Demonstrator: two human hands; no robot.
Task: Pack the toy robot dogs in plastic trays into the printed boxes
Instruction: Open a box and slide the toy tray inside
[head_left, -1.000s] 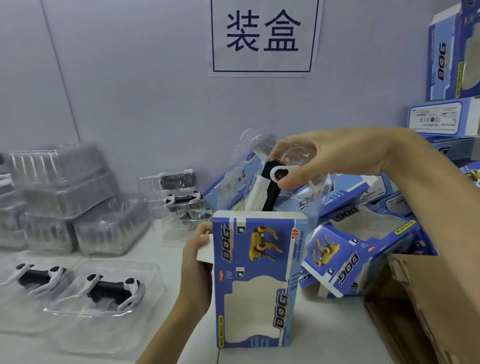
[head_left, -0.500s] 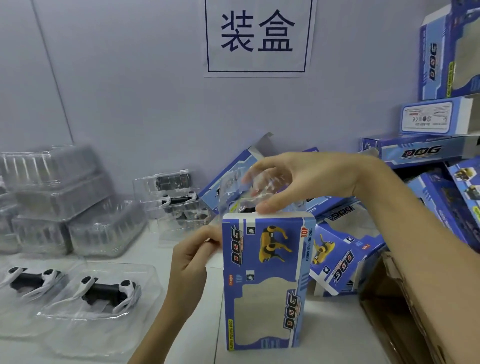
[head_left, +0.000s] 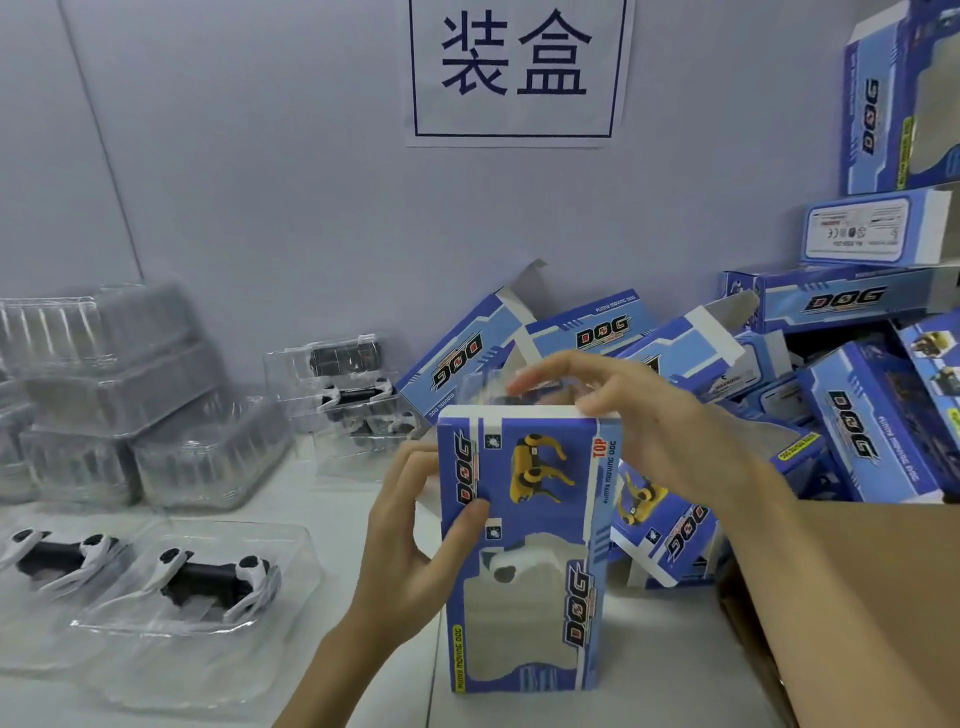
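Note:
A blue printed box (head_left: 524, 551) stands upright on the white table. My left hand (head_left: 415, 540) grips its left side, thumb on the front face. My right hand (head_left: 628, 421) hovers over the box's open top with its fingers spread, touching the clear plastic tray (head_left: 488, 387) that just sticks out. Part of the white and black toy dog (head_left: 511, 566) shows through the box's window. Two more toy dogs in clear trays (head_left: 208, 577) (head_left: 57, 556) lie flat at the left.
Stacks of clear trays (head_left: 104, 395) stand at the back left, more filled trays (head_left: 348, 384) by the wall. A heap of blue boxes (head_left: 831, 395) fills the right. A brown carton (head_left: 857, 597) sits at the lower right. A paper sign (head_left: 514, 67) hangs on the wall.
The tray with the toy dog has slid down into the box until only its top edge shows. My right hand came down with it and loosened. My left thumb moved onto the box front.

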